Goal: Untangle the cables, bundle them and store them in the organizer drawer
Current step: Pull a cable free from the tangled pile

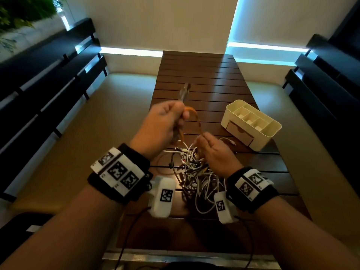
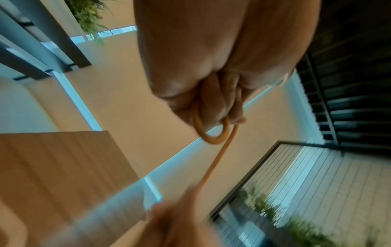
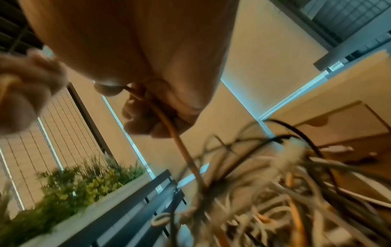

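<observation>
The cream organizer [image 1: 251, 123] is seen on the slatted wooden table [image 1: 204, 75], beyond and to the right of the right fingers; its top compartments appear bare, and its drawer [image 1: 240, 134] is closed. An orange cable [image 1: 196, 118] is gripped in the curled fingers of the left hand [image 1: 161, 125], a loop of it being shown below them in the left wrist view. The same cable is pinched by the right hand [image 1: 214, 151], lower and nearer. The tangled cables [image 1: 194, 172] are left on the table directly beneath both raised hands.
</observation>
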A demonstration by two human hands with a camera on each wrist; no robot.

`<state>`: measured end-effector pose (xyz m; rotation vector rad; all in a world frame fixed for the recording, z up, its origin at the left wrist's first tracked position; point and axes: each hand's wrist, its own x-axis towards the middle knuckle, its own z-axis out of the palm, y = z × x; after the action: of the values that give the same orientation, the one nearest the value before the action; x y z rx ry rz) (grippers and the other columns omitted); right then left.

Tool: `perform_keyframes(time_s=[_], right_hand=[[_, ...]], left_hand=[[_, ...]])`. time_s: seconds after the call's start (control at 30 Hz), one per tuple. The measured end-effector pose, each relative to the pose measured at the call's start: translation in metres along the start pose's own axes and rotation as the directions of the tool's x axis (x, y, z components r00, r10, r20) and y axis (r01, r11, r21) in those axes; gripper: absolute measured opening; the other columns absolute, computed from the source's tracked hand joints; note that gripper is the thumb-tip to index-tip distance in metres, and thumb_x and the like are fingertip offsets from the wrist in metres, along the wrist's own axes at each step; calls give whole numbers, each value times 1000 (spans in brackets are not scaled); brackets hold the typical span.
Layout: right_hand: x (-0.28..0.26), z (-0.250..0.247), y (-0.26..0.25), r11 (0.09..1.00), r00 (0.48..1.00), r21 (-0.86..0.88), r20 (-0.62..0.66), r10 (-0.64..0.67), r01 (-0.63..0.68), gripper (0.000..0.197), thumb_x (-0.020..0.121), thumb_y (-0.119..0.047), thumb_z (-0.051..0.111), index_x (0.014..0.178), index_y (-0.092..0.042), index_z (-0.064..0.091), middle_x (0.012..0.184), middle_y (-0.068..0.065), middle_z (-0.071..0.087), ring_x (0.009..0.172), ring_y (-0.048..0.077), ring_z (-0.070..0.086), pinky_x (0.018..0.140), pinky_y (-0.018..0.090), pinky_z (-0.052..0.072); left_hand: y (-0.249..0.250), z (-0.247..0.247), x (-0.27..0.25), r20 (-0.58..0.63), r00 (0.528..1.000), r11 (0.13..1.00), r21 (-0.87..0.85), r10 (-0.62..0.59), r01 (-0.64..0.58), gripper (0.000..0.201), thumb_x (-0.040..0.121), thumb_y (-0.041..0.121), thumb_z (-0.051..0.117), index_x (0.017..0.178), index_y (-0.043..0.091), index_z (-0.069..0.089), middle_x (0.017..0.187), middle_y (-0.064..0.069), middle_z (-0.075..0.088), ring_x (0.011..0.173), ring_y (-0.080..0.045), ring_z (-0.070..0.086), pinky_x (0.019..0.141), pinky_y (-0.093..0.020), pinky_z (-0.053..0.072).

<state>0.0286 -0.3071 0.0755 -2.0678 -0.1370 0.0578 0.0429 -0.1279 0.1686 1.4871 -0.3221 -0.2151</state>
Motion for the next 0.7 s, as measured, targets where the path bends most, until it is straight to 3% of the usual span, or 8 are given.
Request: perform_keyframes(time_s=[0.1,0.2,0.23,0.3,0.4,0.5,0.6,0.7], right_hand=[[-8,6,28,991,996,-128,80,49,-38,46,99,-54,26,102,-20,58,85,-1,60,78,14,59,72,32,48],[-9,-5,32,991,994,-82,-38,99,-102,42,103,-48,27,103,-20,59,90,7,63,83,23,61,74,39,48],[-7,-11,25,995,987,-9,-125,102,-104,41,104,-48,27,99,-23,59,85,5,60,77,21,58,70,37,47],[-1,-27,5,980,949,196,-305,83,-23,36,105,-45,32,90,-26,59,73,1,53,66,19,49,61,32,42],[5,-53,-21,908,900,392,-435,39,150,27,103,-36,45,86,-25,63,64,-1,47,57,14,41,52,26,35],[6,-61,-22,987,895,72,-434,-100,145,18,99,-30,54,86,-24,65,67,-9,52,61,6,46,57,20,38],[5,-47,-14,957,936,-262,-289,-203,127,12,97,-28,57,87,-24,63,76,-12,56,68,0,50,62,18,37],[3,-32,-21,953,941,-226,-224,-253,202,6,97,-22,59,93,-22,63,84,-13,58,76,-3,53,64,11,38]], left_hand=[[32,-12,11,-95,991,983,-153,90,-103,35,106,26,35,79,13,53,57,5,39,41,-9,22,40,-20,22],[19,-29,15,-159,987,996,84,27,-13,36,107,25,37,78,13,54,56,4,39,41,-9,26,42,-23,22],[3,-32,15,-160,986,951,293,-52,97,36,107,24,38,78,11,57,57,2,40,41,-10,29,43,-23,25],[-39,-38,9,-130,943,669,676,-305,310,36,106,24,39,83,8,61,62,0,46,44,-11,36,43,-23,30],[-88,-49,-6,-195,862,497,749,-468,439,34,106,24,40,85,10,63,68,-2,57,47,-13,46,44,-24,36],[-89,-57,-4,-307,934,543,760,-184,357,25,105,24,44,93,13,63,77,-4,58,68,-25,54,57,-35,42],[-56,-37,-1,-309,937,653,746,166,130,20,103,24,47,111,21,65,74,7,53,63,-7,47,52,-24,32],[-38,-2,4,-156,962,785,614,224,-84,19,102,23,50,109,23,67,70,7,56,53,0,46,51,-18,38]])
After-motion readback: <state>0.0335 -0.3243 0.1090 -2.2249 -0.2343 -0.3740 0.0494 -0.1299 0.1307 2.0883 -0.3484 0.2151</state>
